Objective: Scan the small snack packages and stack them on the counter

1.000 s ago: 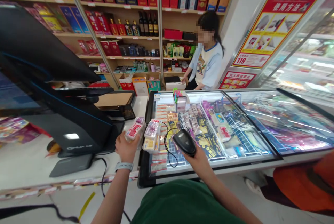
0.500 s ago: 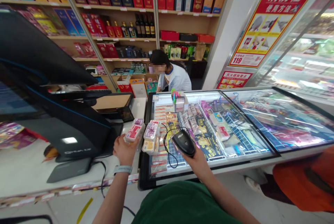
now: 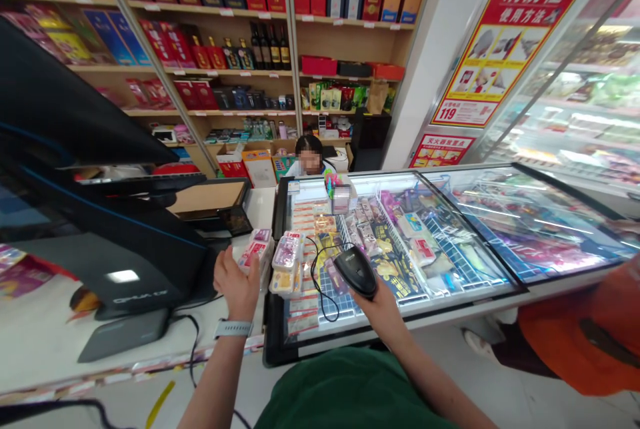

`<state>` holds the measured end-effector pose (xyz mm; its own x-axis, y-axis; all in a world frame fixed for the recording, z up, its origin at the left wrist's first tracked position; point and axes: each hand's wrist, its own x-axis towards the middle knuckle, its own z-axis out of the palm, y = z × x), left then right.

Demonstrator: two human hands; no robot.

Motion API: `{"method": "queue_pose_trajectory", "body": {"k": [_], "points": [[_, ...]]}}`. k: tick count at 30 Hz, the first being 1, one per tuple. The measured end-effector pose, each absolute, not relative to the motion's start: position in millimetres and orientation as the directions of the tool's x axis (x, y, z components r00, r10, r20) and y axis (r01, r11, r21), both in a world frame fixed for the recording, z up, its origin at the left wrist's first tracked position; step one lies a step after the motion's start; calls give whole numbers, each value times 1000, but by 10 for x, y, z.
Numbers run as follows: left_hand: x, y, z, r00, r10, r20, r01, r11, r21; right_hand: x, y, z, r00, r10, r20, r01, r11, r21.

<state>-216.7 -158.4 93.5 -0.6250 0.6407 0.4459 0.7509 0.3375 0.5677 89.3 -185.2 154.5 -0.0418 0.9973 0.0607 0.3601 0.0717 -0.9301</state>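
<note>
My right hand (image 3: pixel 381 309) is closed round a black barcode scanner (image 3: pixel 356 272), held over the freezer's glass top with its cable looping to the left. My left hand (image 3: pixel 236 286), with a grey watch band at the wrist, has its fingers apart beside a stack of clear-lidded packs (image 3: pixel 256 250) with red and white labels. The fingers partly cover those packs, so I cannot tell whether they touch. Between my two hands, a second stack of packs (image 3: pixel 287 257), purple above yellow, rests on the freezer's left edge.
On the left stands a black checkout monitor (image 3: pixel 125 269) on the white counter (image 3: pixel 45 336). The glass-topped chest freezer (image 3: pixel 475 269) stretches right. A person (image 3: pixel 309 161) is low behind it; someone in orange (image 3: pixel 585 329) is at right. Shelves of boxed bottles (image 3: pixel 220 9) line the back.
My left hand has let go of the labelled packs and its fingers have lifted and spread. The person behind the freezer has sunk lower. The scanner stays in my right hand.
</note>
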Motion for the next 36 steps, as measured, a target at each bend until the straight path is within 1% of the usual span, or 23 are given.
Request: {"method": "queue_pose_trajectory", "body": {"k": [8, 16, 24, 28, 36], "points": [[-1922, -1527, 1181, -547, 663, 511, 801, 237, 549, 1041, -1814, 1573, -51, 996, 73, 391, 88, -916], [-1669, -1497, 1324, -482, 663, 573, 827, 128, 547, 1219, -1767, 1580, -29, 997, 67, 366, 73, -928], [-1357, -1455, 1373, -437, 685, 583, 833, 64, 549, 1480, -1678, 1600, -52, 996, 68, 376, 82, -923], [-1218, -1434, 1406, -440, 693, 570, 833, 79, 547, 1635, -1638, 1585, -65, 995, 73, 375, 92, -922], [-943, -1371, 1448, -448, 697, 560, 829, 89, 552, 1918, -1580, 1589, -79, 996, 40, 366, 66, -928]]}}
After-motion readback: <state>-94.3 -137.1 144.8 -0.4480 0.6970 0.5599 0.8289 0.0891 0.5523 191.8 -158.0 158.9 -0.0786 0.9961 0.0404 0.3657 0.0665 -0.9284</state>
